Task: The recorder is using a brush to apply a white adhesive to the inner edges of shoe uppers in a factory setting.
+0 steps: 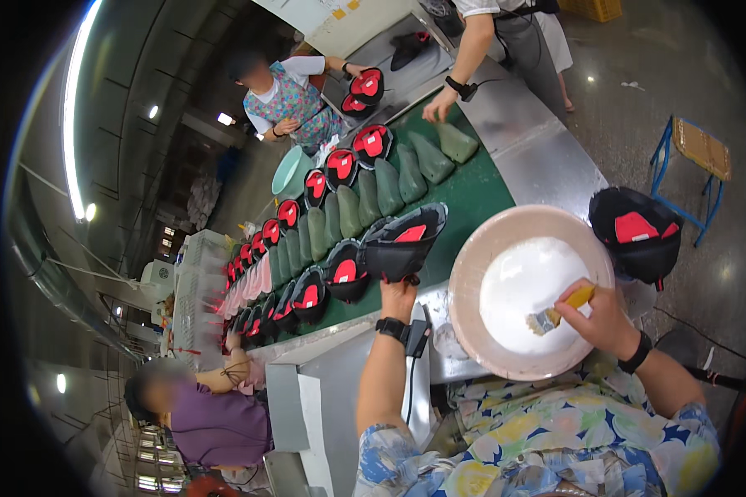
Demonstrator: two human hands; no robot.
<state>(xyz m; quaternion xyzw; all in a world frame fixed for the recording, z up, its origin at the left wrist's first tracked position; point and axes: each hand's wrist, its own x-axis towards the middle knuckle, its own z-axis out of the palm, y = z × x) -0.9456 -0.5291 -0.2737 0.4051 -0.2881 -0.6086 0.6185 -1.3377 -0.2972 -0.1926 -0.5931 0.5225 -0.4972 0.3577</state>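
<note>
Nearest me, I have the right grip (pixel 598 321) closed round the yellow handle of a paint brush (pixel 547 320), its bristles down over the white liquid (pixel 510 282) in the wide pinkish basin (pixel 466 306); I can't quite tell from this angle whether the tips are in the liquid or just above it. My left grip (pixel 399 300) is closed on the near end of a black shoe upper (pixel 394 253) with a red patch inside, to the left of the basin. I judge the step in hand to be loading the brush, with the upper ready for coating. The next move would call for wiping off any drips at the rim, then bringing bristles and upper together while the left grip holds it steady. A second upper (pixel 638 240) sits just right of the basin. Beyond, along the green counter (pixel 485 192), grey-green shoe forms (pixel 349 213) stand in a row between two lines of similar uppers. At the far end a co-worker's hand (pixel 441 108) reaches down near the last form, and another person (pixel 286 103) handles more uppers.
</note>
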